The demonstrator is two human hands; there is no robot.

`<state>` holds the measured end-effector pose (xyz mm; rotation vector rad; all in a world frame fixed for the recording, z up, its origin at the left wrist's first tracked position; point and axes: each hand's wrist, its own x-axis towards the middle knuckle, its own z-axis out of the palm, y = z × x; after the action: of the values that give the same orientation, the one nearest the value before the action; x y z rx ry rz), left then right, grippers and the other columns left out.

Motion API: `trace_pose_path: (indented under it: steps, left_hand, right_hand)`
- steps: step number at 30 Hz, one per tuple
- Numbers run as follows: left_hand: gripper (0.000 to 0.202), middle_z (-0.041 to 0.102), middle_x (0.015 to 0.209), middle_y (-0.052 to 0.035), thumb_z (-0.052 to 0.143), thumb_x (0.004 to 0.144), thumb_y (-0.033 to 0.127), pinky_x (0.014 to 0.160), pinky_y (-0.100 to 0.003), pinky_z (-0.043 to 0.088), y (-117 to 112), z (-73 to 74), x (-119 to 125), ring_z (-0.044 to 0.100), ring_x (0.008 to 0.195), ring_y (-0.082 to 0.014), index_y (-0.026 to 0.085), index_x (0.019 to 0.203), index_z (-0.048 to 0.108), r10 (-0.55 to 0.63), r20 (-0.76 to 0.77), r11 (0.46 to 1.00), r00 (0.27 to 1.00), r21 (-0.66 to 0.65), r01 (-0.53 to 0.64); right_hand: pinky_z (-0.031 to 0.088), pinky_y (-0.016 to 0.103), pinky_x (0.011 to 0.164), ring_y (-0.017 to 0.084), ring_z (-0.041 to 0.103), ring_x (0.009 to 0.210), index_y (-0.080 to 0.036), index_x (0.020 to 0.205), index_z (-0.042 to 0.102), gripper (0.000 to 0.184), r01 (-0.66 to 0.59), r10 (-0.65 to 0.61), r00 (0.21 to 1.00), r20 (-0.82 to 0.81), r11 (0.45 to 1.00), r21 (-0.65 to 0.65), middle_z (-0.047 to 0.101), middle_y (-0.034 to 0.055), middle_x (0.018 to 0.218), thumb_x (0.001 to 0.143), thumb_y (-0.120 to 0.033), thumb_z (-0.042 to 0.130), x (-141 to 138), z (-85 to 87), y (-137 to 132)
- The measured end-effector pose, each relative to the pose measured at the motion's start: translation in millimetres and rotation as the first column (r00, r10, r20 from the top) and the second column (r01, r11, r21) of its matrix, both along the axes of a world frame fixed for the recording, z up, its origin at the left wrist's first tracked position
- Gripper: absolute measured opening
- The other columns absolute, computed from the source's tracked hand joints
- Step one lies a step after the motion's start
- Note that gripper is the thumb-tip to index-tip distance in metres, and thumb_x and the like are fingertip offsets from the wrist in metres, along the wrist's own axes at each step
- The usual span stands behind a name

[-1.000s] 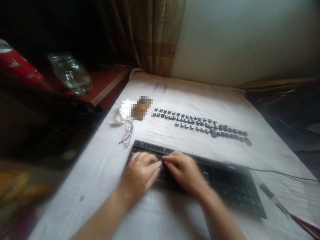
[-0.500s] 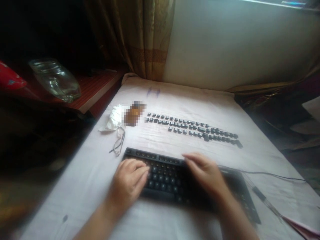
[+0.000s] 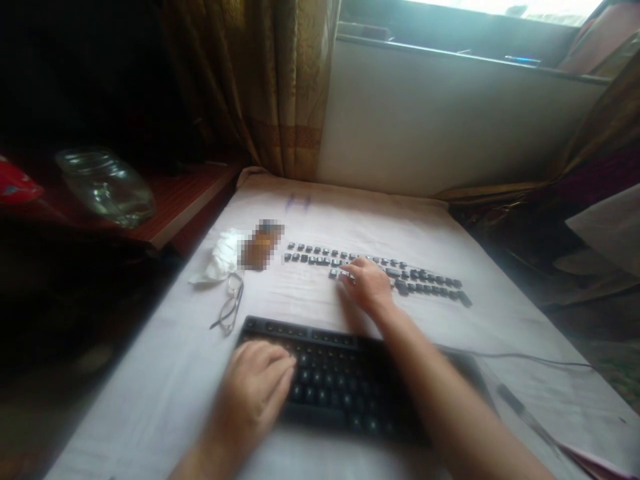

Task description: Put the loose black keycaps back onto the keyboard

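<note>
One left hand (image 3: 260, 383), bare, fingers curled together over the left end of the keyboard; whether anything is pinched in them cannot be told.

One black keyboard (image 3: 330, 383), cabled, flat on the cloth-covered tabletop (image 3: 160, 373). Left end partly hidden by the hand, right part crossed by the right forearm and dark; markings too blurred to read.

One thin cable (image 3: 530, 361), running right from behind the forearm. Below it, one slim dark item (image 3: 510, 398), smeared, kind uncertain.

One pair of eyeglasses (image 3: 230, 305), beyond the keyboard's left corner.

One right hand (image 3: 367, 283), bare, fingers bent down at the nearest row of loose keys; grasp cannot be told.

Many loose keys (image 3: 402, 288), dark, in roughly three rows beyond the keyboard, some covered by the right hand.

One crumpled white bundle (image 3: 220, 257); beside it, one brownish item (image 3: 261, 247), pixelated past recognition.

One clear glass jar (image 3: 107, 190), on a reddish wooden ledge (image 3: 180, 203) at left; glints obscure its contents.

One red object (image 3: 17, 183), cut off by the left edge.

One gold-brown curtain (image 3: 287, 87), upper end out of view.
</note>
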<state>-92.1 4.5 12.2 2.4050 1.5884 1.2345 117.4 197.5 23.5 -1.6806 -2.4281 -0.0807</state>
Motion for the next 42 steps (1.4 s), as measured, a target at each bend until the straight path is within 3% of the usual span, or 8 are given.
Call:
trace_pose_path:
  steps: [5,20,22,24,27,29,33,42]
  left_hand:
    - [0.017,0.067,0.091,-0.0045,0.053,0.093,0.012,0.085,-0.036,0.045,-0.9,-0.8,-0.3,0.059,0.089,-0.0189,0.018,0.097,0.068,-0.005,0.010,1.000,1.000,-0.016,0.005]
    - [0.017,0.068,0.090,-0.0045,0.054,0.092,0.014,0.084,-0.036,0.047,-0.7,0.5,0.8,0.060,0.088,-0.0190,0.019,0.095,0.069,0.006,-0.025,1.000,1.000,-0.009,-0.006]
    - [0.017,0.068,0.090,-0.0044,0.054,0.092,0.014,0.084,-0.036,0.048,-0.9,1.2,1.1,0.061,0.087,-0.0188,0.019,0.095,0.070,0.008,-0.022,1.000,1.000,-0.002,-0.008]
    - [0.015,0.069,0.089,-0.0040,0.055,0.091,0.014,0.085,-0.036,0.047,-1.6,2.2,1.5,0.061,0.087,-0.0187,0.020,0.093,0.070,-0.003,-0.010,1.000,1.000,-0.003,0.003]
    - [0.013,0.069,0.089,-0.0032,0.057,0.090,0.016,0.086,-0.037,0.046,-3.1,4.0,2.8,0.061,0.086,-0.0189,0.021,0.091,0.070,-0.038,0.015,0.999,0.999,-0.023,0.038]
    - [0.013,0.069,0.088,-0.0030,0.057,0.091,0.017,0.085,-0.038,0.046,-4.2,4.7,3.8,0.060,0.086,-0.0190,0.021,0.090,0.070,-0.057,0.022,0.998,0.998,-0.035,0.058]
    - [0.015,0.069,0.089,-0.0036,0.056,0.091,0.019,0.083,-0.037,0.046,-5.6,4.0,5.1,0.060,0.087,-0.0193,0.021,0.094,0.071,-0.063,-0.004,0.997,0.998,-0.048,0.063]
    - [0.021,0.068,0.096,-0.0039,0.054,0.094,0.022,0.086,-0.037,0.045,-7.5,0.1,5.6,0.058,0.092,-0.0201,0.025,0.104,0.072,-0.086,-0.072,0.991,0.994,-0.113,0.077]
  right_hand:
    - [0.043,0.033,0.088,0.025,0.059,0.102,-0.024,0.104,0.077,0.023,-0.061,0.062,0.996,0.066,0.998,-0.017,0.069,0.0087,0.110,0.091,-0.033,0.060,-9.3,-1.5,7.5]
    - [0.042,0.034,0.085,0.025,0.057,0.101,-0.018,0.094,0.076,0.024,-0.105,0.107,0.989,0.099,0.994,-0.026,0.068,0.0126,0.108,0.092,-0.029,0.056,-20.0,5.6,3.7]
    - [0.044,0.033,0.085,0.024,0.059,0.100,-0.020,0.098,0.076,0.022,-0.087,0.087,0.996,0.009,0.996,-0.002,0.068,0.0106,0.107,0.093,-0.030,0.056,-15.9,7.8,-9.2]
    - [0.047,0.031,0.081,0.022,0.062,0.095,-0.022,0.099,0.075,0.018,-0.080,0.079,0.979,-0.188,0.997,0.003,0.069,0.0082,0.102,0.091,-0.029,0.060,-9.8,9.1,-31.5]
    - [0.051,0.027,0.071,0.017,0.065,0.079,-0.024,0.095,0.073,0.012,-0.216,0.146,0.870,-0.471,0.971,-0.099,0.069,0.0041,0.092,0.087,-0.028,0.065,-0.2,11.0,-75.8]
    - [0.053,0.027,0.074,0.016,0.066,0.080,-0.023,0.096,0.072,0.012,-0.297,0.156,0.809,-0.566,0.940,-0.166,0.069,0.0034,0.090,0.087,-0.025,0.065,3.5,12.5,-103.5]
    - [0.054,0.028,0.075,0.018,0.067,0.084,-0.021,0.095,0.072,0.012,-0.330,0.174,0.820,-0.546,0.922,-0.202,0.070,0.0047,0.091,0.084,-0.021,0.067,1.7,12.8,-134.5]
    - [0.054,0.029,0.076,0.020,0.068,0.086,-0.023,0.093,0.075,0.012,-0.304,0.207,0.903,-0.377,0.927,-0.220,0.072,0.0060,0.096,0.082,-0.021,0.069,-9.4,6.4,-139.1]
